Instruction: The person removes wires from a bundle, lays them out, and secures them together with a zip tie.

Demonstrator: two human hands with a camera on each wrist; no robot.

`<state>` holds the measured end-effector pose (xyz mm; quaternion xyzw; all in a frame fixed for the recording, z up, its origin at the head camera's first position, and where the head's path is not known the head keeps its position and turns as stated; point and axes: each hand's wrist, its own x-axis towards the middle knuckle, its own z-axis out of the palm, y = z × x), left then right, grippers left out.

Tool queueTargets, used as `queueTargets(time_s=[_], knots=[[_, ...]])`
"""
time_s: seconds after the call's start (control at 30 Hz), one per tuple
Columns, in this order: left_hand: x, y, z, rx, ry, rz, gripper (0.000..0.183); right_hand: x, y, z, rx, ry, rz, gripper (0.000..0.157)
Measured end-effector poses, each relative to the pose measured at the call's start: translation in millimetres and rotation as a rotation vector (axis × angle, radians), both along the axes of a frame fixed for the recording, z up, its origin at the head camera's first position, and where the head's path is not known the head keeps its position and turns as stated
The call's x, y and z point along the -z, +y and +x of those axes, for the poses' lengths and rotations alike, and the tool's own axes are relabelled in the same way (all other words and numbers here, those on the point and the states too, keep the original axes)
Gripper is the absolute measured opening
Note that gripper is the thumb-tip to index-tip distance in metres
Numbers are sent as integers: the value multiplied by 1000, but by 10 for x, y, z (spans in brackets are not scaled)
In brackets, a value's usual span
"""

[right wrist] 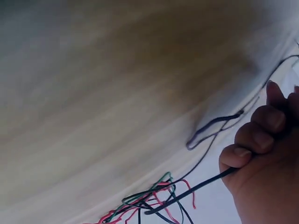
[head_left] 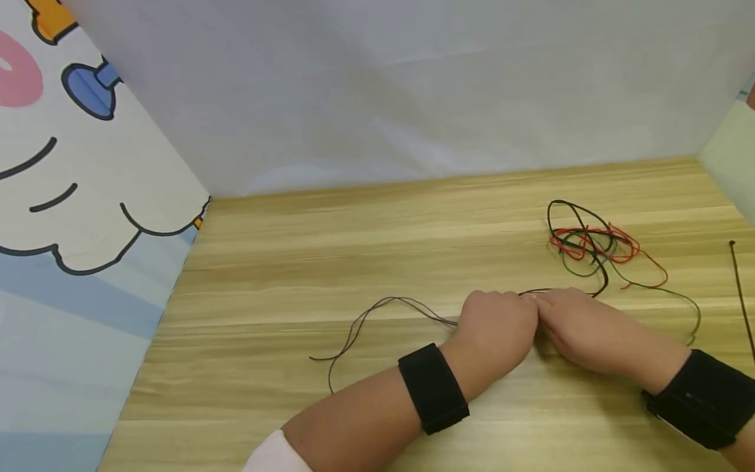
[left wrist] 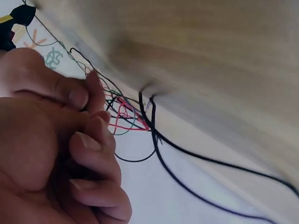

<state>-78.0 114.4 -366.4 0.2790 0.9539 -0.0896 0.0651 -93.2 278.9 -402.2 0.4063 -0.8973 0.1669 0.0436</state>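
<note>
My left hand point(head_left: 498, 331) and right hand point(head_left: 580, 331) meet knuckle to knuckle over the table, right of centre. A thin black cord point(head_left: 407, 300) runs out of the left hand in two loose strands toward the left. In the left wrist view, the fingers point(left wrist: 96, 163) of that hand are curled in, and what lies inside the fist is hidden. The right hand grips a black cord point(right wrist: 201, 189), which leaves its curled fingers toward a tangle. Between the two hands the thumbs and fingertips come close together.
A tangle of red, green and black cords point(head_left: 590, 242) lies behind the right hand. A green strand point(head_left: 684, 298) trails from it. At the right edge is a straight black cord point(head_left: 740, 288). A white wall point(head_left: 413, 98) stands behind the wooden table point(head_left: 283, 262); a cartoon-printed panel point(head_left: 88, 223) borders the left.
</note>
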Motion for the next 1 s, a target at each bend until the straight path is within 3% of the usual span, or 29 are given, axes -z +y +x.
queueTargets(time_s=[0.13,0.33,0.53,0.67,1.0], knots=[[-4,-23,32,17,-3,-61,13,34,55,11,29,-46,85,9],[-47,-212,94,-10,26,-102,15,65,193,-94,59,-74,112,23],[-113,-518,148,-17,15,-116,16,64,264,-148,36,-59,126,21],[-143,-722,193,-65,-34,-125,12,74,309,-165,31,-39,132,17],[-99,-1401,319,-144,-37,-67,5,127,378,-194,3,19,147,8]])
